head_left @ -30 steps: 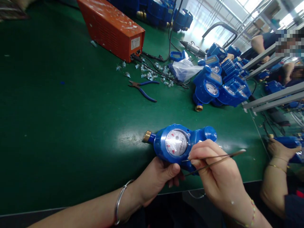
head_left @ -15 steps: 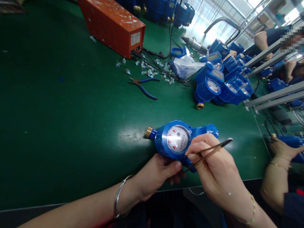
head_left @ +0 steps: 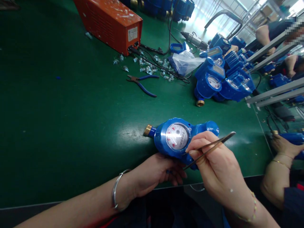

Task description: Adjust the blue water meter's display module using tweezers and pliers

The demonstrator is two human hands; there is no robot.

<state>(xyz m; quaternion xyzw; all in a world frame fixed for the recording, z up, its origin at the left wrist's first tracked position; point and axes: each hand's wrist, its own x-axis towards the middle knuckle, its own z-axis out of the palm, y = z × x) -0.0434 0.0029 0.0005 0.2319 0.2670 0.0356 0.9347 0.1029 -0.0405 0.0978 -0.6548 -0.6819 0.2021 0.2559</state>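
Note:
A blue water meter (head_left: pixel 161 144) with a round white dial lies on the green bench in front of me, its brass threaded end pointing left. My right hand (head_left: pixel 215 164) pinches a pair of metal tweezers (head_left: pixel 223 139) and rests against the meter's near right side. One tweezer arm points down to the left, close to my left fingertips. My left hand (head_left: pixel 158 172) is at the meter's near edge, palm turned inward and fingers curled. Its thumb is mostly hidden, and a small bluish spot shows between the fingers; what they hold, if anything, I cannot make out.
Blue-handled cutting pliers (head_left: pixel 146 90) lie open beyond the meter. Behind them are scattered small clear pieces (head_left: pixel 147 68), cables and an orange box (head_left: pixel 114 27). More blue meters (head_left: pixel 209 82) crowd the back right, near a grey metal frame (head_left: pixel 275 95). A co-worker's hand (head_left: pixel 285 147) is at far right.
My left hand has turned, so its thumb has left the meter's near side and its fingers now curl below. My right hand and tweezers have shifted only slightly. The view has moved a little.

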